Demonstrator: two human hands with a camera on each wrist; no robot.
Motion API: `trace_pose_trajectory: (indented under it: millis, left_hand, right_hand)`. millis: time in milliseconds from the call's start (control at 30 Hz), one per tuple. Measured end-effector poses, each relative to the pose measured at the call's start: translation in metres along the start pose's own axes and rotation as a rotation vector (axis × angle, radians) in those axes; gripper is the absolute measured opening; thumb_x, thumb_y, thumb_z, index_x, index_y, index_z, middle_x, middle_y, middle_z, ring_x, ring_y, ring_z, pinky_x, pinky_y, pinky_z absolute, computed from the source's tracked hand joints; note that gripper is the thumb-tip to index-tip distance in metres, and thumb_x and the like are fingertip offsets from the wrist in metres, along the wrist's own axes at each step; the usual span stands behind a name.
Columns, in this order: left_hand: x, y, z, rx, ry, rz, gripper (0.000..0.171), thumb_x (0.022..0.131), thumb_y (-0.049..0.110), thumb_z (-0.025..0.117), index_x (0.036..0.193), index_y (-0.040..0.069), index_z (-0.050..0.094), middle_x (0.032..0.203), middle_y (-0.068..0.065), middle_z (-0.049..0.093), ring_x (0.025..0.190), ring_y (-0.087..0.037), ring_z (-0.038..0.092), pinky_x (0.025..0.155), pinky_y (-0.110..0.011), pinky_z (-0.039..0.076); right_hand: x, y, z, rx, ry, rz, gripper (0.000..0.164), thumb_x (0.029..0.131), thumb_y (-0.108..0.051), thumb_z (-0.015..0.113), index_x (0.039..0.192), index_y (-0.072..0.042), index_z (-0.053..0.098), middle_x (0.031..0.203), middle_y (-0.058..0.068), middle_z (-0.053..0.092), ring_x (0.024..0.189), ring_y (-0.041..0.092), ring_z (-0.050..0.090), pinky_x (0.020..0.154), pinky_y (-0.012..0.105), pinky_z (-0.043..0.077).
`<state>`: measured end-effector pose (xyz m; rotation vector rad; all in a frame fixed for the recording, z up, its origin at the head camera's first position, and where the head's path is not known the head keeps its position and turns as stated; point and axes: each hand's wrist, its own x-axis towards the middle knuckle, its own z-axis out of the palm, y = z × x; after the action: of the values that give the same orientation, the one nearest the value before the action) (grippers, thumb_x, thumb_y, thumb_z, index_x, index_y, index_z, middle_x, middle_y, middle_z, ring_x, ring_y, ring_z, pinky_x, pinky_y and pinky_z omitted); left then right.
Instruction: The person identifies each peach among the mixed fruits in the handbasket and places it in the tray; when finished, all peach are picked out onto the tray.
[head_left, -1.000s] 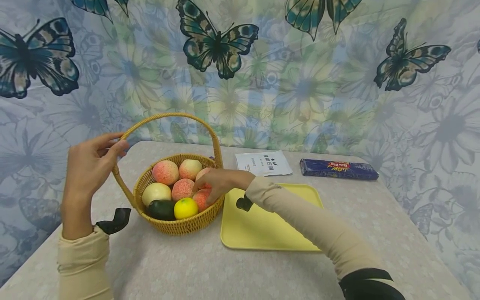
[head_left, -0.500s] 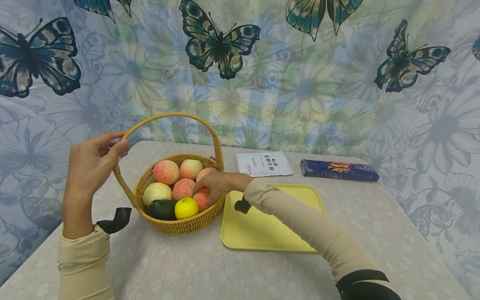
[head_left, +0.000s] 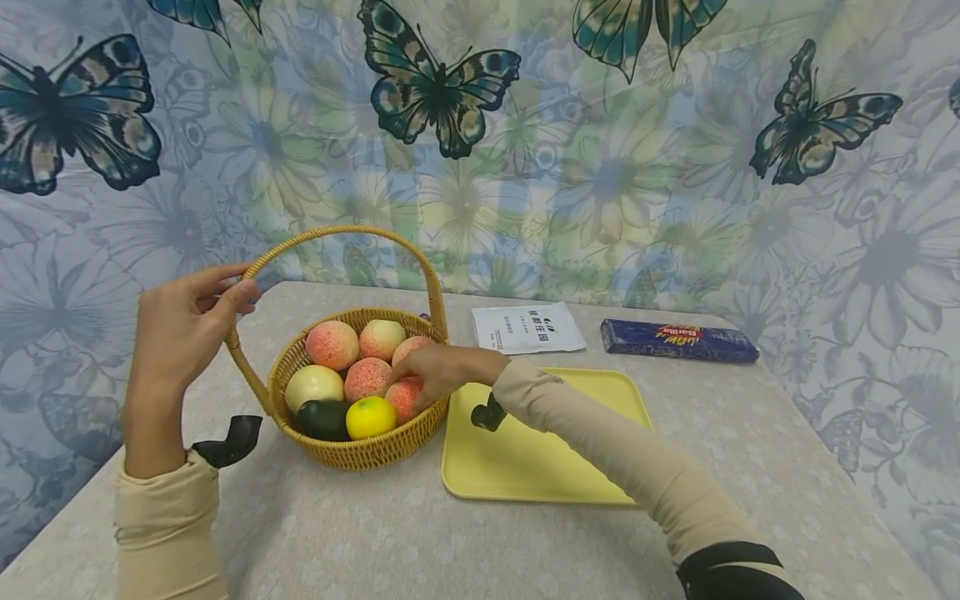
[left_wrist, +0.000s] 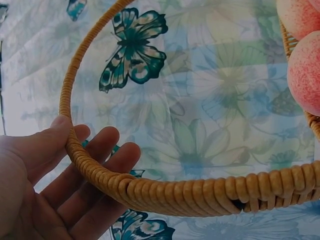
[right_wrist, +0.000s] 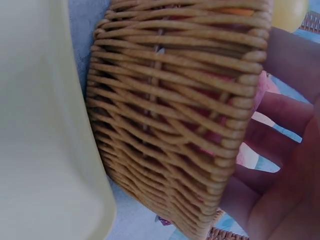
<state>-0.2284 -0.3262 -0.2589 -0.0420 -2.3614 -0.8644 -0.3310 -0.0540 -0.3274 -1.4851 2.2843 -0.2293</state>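
Note:
A woven basket (head_left: 360,454) of fruit stands on the left of the table. My left hand (head_left: 176,333) pinches the left side of its tall handle (head_left: 341,231); in the left wrist view the thumb (left_wrist: 62,127) presses against the wrapped cane. Over the basket's right rim, my right hand (head_left: 446,368) reaches in and grips a red peach (head_left: 403,398). The right wrist view shows its fingers (right_wrist: 275,140) past the rim, mostly hidden by the weave (right_wrist: 170,110). Near that peach lie a yellow lemon-like fruit (head_left: 371,418), a dark green avocado (head_left: 322,420) and several other peaches (head_left: 332,345).
A yellow tray (head_left: 525,467) lies just right of the basket, under the right forearm. Behind it is a white printed packet (head_left: 528,327). Further right sits a dark blue Barilla box (head_left: 678,340). A butterfly-patterned cloth (head_left: 525,192) hangs behind the table.
The yellow fruit has shifted very slightly left beside the gripped peach. Both hands stay nearly where they were, the left on the handle and the right inside the basket.

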Motion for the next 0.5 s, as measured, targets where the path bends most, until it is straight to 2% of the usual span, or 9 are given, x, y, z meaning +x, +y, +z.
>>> trace_pose_trajectory:
  millis: [233,500]
  left_hand:
    - [0.001,-0.0016,-0.0005,-0.004,0.001,0.004,0.041,0.094,0.034,0.061,0.126,0.009,0.064,0.096,-0.023,0.07,0.064,0.024,0.049,0.055,-0.006,0.039]
    - [0.0011,-0.0018,-0.0001,0.002,0.0,-0.011,0.041,0.094,0.035,0.061,0.127,0.01,0.064,0.095,-0.022,0.07,0.064,0.023,0.049,0.056,-0.006,0.039]
  right_hand:
    - [-0.0035,-0.0006,-0.0015,0.012,0.031,-0.013,0.05,0.084,-0.025,0.074,0.131,-0.015,0.058,0.122,-0.003,0.061,0.1,0.008,0.052,0.088,0.021,0.041]
    - [-0.0102,-0.001,-0.0063,0.03,0.088,-0.018,0.053,0.083,-0.025,0.073,0.132,-0.017,0.055,0.133,-0.001,0.054,0.116,0.012,0.051,0.097,0.026,0.04]
